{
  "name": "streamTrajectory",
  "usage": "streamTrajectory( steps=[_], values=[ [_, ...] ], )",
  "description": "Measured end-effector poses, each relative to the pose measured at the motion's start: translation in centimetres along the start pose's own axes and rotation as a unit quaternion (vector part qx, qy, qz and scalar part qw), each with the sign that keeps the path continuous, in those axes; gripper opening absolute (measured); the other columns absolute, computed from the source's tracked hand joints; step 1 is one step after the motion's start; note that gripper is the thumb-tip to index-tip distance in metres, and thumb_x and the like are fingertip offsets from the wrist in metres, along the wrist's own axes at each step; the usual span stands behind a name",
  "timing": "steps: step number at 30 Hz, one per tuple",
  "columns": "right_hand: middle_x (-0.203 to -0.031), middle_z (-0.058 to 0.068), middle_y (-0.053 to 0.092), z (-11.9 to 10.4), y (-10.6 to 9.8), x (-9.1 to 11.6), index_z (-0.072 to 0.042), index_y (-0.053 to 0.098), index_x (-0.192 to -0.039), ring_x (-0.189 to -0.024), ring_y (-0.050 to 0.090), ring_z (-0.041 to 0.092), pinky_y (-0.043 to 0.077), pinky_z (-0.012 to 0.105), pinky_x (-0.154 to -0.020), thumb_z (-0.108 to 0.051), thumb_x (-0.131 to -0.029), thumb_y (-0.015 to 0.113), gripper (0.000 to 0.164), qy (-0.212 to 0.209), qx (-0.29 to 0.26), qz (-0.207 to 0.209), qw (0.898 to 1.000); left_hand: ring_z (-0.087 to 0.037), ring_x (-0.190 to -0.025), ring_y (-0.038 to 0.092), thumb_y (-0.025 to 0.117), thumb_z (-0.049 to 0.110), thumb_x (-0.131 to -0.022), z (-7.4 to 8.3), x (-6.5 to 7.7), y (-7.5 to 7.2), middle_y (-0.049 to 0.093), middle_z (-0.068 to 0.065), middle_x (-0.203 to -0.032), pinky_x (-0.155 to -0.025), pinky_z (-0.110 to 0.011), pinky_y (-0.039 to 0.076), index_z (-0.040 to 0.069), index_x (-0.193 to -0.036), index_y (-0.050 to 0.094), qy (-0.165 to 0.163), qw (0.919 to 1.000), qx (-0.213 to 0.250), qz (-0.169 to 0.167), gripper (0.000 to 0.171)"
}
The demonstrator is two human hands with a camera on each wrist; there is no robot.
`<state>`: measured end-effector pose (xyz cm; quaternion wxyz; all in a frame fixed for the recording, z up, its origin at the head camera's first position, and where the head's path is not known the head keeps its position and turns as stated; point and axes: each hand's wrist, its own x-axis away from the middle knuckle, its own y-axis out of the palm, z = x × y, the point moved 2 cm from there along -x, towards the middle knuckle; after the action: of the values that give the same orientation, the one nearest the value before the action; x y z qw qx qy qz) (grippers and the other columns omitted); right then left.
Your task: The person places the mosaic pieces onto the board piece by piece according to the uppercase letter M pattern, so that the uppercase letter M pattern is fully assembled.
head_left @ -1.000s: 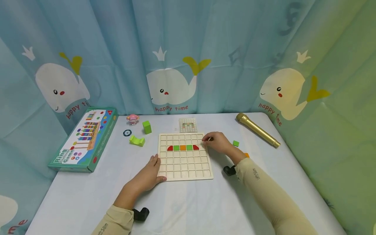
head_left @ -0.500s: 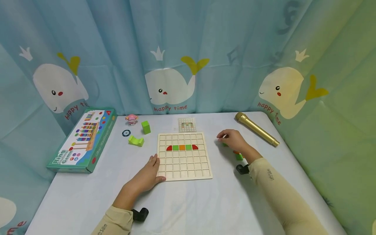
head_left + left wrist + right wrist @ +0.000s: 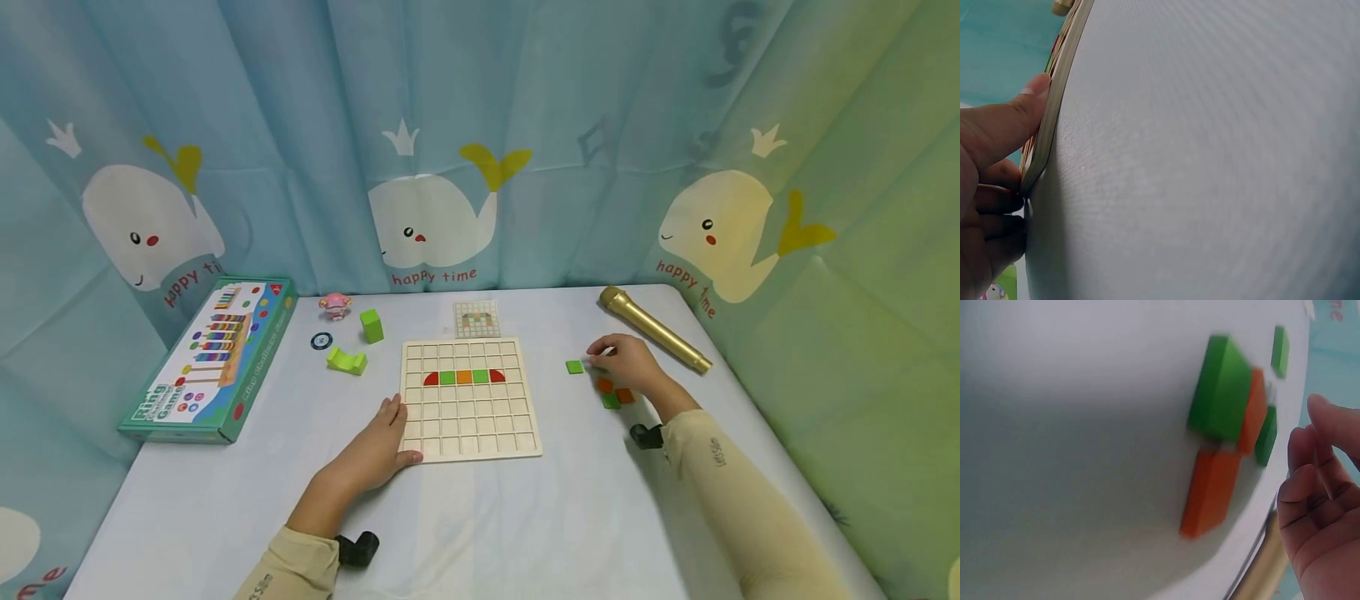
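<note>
A pale square grid board (image 3: 469, 425) lies on the table in the head view. Across one of its rows run a red quarter-round piece, a green, an orange (image 3: 464, 377) and a green square, and another red quarter-round. My left hand (image 3: 373, 446) rests at the board's lower left corner, fingers along the side, thumb at the front edge. To the board's right my right hand (image 3: 626, 365) hovers over loose tiles, with nothing visible between its fingertips. A green tile (image 3: 574, 367) lies left of it; green and orange tiles (image 3: 1213, 494) lie below, one green tile partly hidden in the head view.
Behind the board lies a printed pattern card (image 3: 476, 320). Two light green blocks (image 3: 371, 326), a pink figurine (image 3: 335, 306) and a round dark disc (image 3: 321, 341) are at the back left, near a game box (image 3: 217, 358). A gold microphone (image 3: 654, 328) lies back right.
My right hand has moved right, from the board's right edge to the loose tiles, uncovering a green tile on its left. My left hand stays at the board's corner.
</note>
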<state>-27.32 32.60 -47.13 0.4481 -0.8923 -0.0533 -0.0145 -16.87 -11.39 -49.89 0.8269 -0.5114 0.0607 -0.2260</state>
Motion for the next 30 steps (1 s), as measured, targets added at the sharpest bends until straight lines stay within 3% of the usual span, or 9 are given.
streamTrajectory(
  steps=[7, 16, 22, 30],
  values=[
    [-0.108, 0.016, 0.068, 1.4, -0.5, 0.5, -0.001, 0.073, -0.108, -0.09, 0.063, 0.028, 0.05, 0.035, -0.073, -0.015, -0.094, 0.073, 0.02, 0.001, 0.011, 0.007, 1.0, -0.043, -0.15, 0.017, 0.072, 0.035, -0.093, -0.2, -0.1, 0.1, 0.019, -0.032, -0.16, -0.118, -0.05, 0.025, -0.017, -0.149, 0.03, -0.001, 1.0, 0.001, -0.002, 0.087],
    [-0.11, 0.018, 0.064, 2.2, -0.3, 0.6, 0.003, 0.068, -0.118, -0.091, 0.063, 0.028, 0.053, 0.03, -0.07, -0.015, -0.092, 0.075, 0.032, 0.028, -0.005, -0.02, 0.999, -0.044, -0.15, 0.016, 0.072, 0.034, -0.093, -0.3, -0.2, 0.3, 0.018, -0.031, -0.161, -0.118, -0.05, 0.026, -0.017, -0.149, 0.03, -0.001, 1.0, 0.006, -0.004, 0.087],
    [-0.11, 0.019, 0.066, 2.0, -0.2, 0.4, 0.003, 0.07, -0.116, -0.096, 0.062, 0.031, 0.053, 0.036, -0.076, -0.012, -0.092, 0.075, 0.03, 0.021, 0.014, -0.017, 1.0, -0.044, -0.15, 0.016, 0.072, 0.034, -0.093, -0.3, -0.2, 0.2, 0.018, -0.032, -0.16, -0.118, -0.05, 0.025, -0.017, -0.149, 0.029, 0.002, 1.0, 0.009, -0.003, 0.087],
    [-0.114, 0.022, 0.065, 2.0, 0.0, 0.3, 0.003, 0.068, -0.113, -0.1, 0.066, 0.034, 0.055, 0.036, -0.077, -0.007, -0.091, 0.075, 0.025, 0.026, -0.018, -0.004, 0.999, -0.043, -0.15, 0.016, 0.072, 0.034, -0.093, -0.2, -0.2, 0.2, 0.018, -0.031, -0.161, -0.118, -0.05, 0.025, -0.017, -0.149, 0.029, -0.001, 1.0, 0.009, -0.003, 0.087]
  ],
)
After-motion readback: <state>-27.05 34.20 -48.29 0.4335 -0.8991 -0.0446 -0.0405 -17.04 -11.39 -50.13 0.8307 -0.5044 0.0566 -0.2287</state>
